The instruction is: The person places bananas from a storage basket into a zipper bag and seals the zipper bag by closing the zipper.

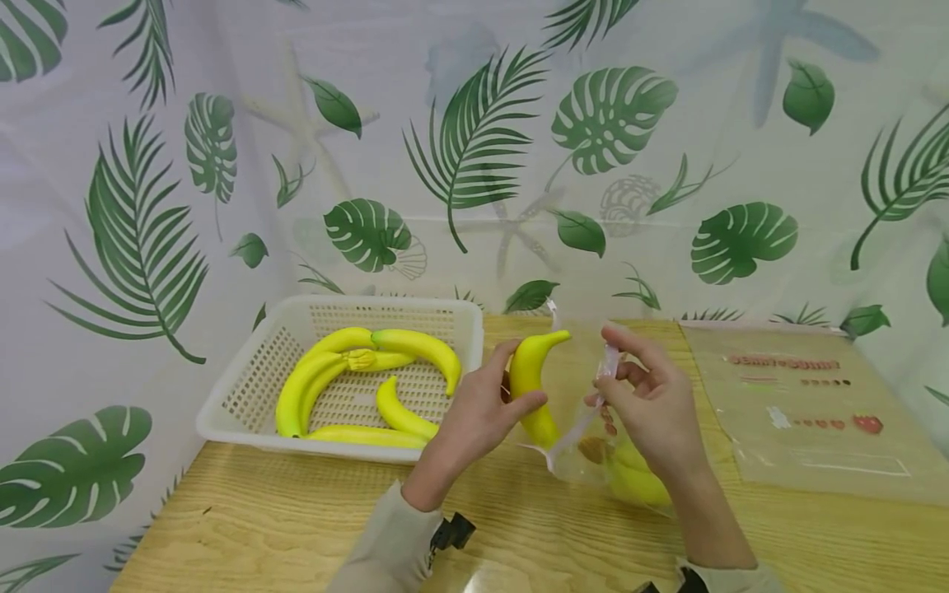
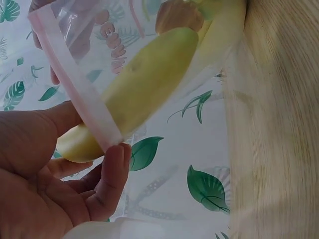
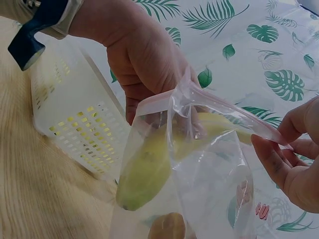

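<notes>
A yellow banana [image 1: 528,375] is held between the fingers and thumb of my left hand [image 1: 470,412], its stem pointing up to the right. Its lower end sits within the mouth of a clear zip bag [image 1: 578,465], and in the right wrist view the banana [image 3: 142,179] shows through the plastic. My right hand [image 1: 663,412] pinches the bag's pink-white zip edge [image 1: 608,362] on the right side, spreading the mouth. More yellow fruit [image 1: 638,482] lies in the bottom of the bag, partly behind my right hand. A brown printed shape [image 2: 179,17] shows on the bag.
To the left stands a white perforated basket [image 1: 245,439] with several bananas [image 1: 418,346] in it. A second printed zip bag [image 1: 815,441] lies flat on the wooden table [image 1: 296,519] at the right. A leaf-patterned cloth [image 1: 474,247] hangs behind.
</notes>
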Demonstrator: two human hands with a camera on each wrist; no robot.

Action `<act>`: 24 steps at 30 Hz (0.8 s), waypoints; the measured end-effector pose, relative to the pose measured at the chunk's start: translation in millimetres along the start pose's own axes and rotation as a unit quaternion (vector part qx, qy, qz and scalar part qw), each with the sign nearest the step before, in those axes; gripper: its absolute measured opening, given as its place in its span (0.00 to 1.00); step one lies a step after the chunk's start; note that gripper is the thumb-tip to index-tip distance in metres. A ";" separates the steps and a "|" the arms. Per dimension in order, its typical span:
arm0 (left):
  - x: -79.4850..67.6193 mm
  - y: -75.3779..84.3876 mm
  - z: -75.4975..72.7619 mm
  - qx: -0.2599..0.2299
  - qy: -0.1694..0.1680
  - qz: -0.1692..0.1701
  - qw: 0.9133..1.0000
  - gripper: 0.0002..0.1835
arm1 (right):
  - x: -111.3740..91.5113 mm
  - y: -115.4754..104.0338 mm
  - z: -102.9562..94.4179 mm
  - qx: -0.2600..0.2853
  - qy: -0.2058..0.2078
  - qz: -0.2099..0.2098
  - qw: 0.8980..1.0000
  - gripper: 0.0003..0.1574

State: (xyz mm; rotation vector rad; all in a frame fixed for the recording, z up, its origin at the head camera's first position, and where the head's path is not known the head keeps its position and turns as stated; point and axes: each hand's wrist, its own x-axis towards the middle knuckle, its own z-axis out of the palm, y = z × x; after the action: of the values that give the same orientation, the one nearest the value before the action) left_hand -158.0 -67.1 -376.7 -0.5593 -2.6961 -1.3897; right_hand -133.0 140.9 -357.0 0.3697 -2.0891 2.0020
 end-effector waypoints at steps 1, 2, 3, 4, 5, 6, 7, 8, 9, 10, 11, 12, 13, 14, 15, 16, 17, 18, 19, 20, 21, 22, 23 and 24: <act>0.3 -0.1 0.3 -0.001 0.001 0.001 1.000 0.34 | -0.1 -0.1 0.1 -0.002 -0.001 -0.002 1.000 0.32; 0.4 -0.2 0.7 -0.001 0.002 0.001 1.000 0.34 | -0.2 -0.1 0.2 -0.005 -0.002 -0.003 1.000 0.32; 0.6 -0.4 1.0 0.000 0.003 0.001 1.000 0.34 | -0.3 -0.1 0.2 -0.006 -0.002 -0.004 1.000 0.32; 0.8 -0.8 1.4 -0.001 0.004 0.001 1.000 0.34 | -0.3 0.0 0.2 -0.008 -0.002 -0.005 1.000 0.32; 1.0 -0.9 1.7 -0.001 0.003 0.000 1.000 0.34 | -0.3 0.1 0.2 -0.008 -0.003 -0.006 1.000 0.32; 1.1 -0.9 1.9 -0.002 0.003 -0.001 1.000 0.35 | -0.3 0.2 0.3 -0.008 -0.003 -0.007 1.000 0.32; 1.2 -1.0 2.0 -0.003 0.001 -0.002 1.000 0.35 | -0.3 0.3 0.3 -0.008 -0.002 -0.007 1.000 0.32; 1.1 -1.0 2.0 -0.003 -0.001 -0.002 1.000 0.35 | -0.3 0.4 0.2 -0.009 -0.002 -0.008 1.000 0.32; 1.1 -0.9 1.8 -0.005 -0.002 -0.001 1.000 0.35 | -0.2 0.4 0.2 -0.008 -0.002 -0.008 1.000 0.32; 0.8 -0.8 1.4 -0.007 -0.005 0.000 1.000 0.35 | -0.3 0.4 0.3 -0.008 -0.001 -0.007 1.000 0.32; 0.6 -0.6 1.0 -0.008 -0.008 0.001 1.000 0.35 | -0.3 0.4 0.3 -0.007 0.000 -0.007 1.000 0.32; 0.4 -0.6 0.4 -0.008 -0.011 0.002 1.000 0.36 | -0.4 0.4 0.4 -0.007 0.001 -0.006 1.000 0.32; 0.1 -0.5 -0.2 -0.008 -0.015 0.004 1.000 0.36 | -0.4 0.4 0.4 -0.006 0.002 -0.005 1.000 0.32; 0.0 -0.5 -0.8 -0.008 -0.018 0.005 1.000 0.36 | -0.4 0.3 0.3 -0.006 0.003 -0.004 1.000 0.32; -0.3 -0.5 -1.5 -0.006 -0.021 0.007 1.000 0.36 | -0.5 0.3 0.3 -0.004 0.003 -0.003 1.000 0.32; -0.5 -0.7 -2.3 -0.005 -0.024 0.010 1.000 0.35 | -0.6 0.3 0.2 -0.002 0.004 -0.002 1.000 0.32; -0.6 -1.3 -3.0 -0.002 -0.028 0.013 1.000 0.35 | -0.7 0.3 0.2 -0.002 0.005 -0.002 1.000 0.32; -0.7 -1.7 -3.8 0.002 -0.031 0.016 0.999 0.34 | -0.7 0.3 0.1 -0.001 0.005 -0.002 1.000 0.33; -0.8 -2.0 -4.6 0.005 -0.034 0.018 0.999 0.33 | -0.7 0.2 0.2 0.000 0.006 -0.001 1.000 0.33; -0.8 -2.4 -5.3 0.009 -0.036 0.021 0.999 0.32 | -0.6 0.1 0.3 -0.001 0.006 0.000 1.000 0.33; -0.6 -2.8 -6.0 0.012 -0.037 0.023 0.999 0.32 | -0.6 0.0 0.4 -0.002 0.007 0.000 1.000 0.33; -0.4 -3.4 -6.3 0.014 -0.038 0.025 0.999 0.31 | -0.6 -0.1 0.5 -0.003 0.008 0.001 1.000 0.33; -0.3 -3.6 -6.5 0.016 -0.038 0.025 0.999 0.31 | -0.6 -0.1 0.6 -0.004 0.008 0.001 1.000 0.33; -0.5 -3.3 -6.8 0.017 -0.037 0.025 0.999 0.30 | -0.5 -0.2 0.7 -0.004 0.009 0.002 1.000 0.33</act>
State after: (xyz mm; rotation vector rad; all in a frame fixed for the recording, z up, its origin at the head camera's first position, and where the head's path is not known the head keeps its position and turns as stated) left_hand -159.4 -74.5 -375.3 -0.6845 -2.7364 -1.3348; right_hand -132.4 140.2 -357.0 0.3459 -2.0883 1.9916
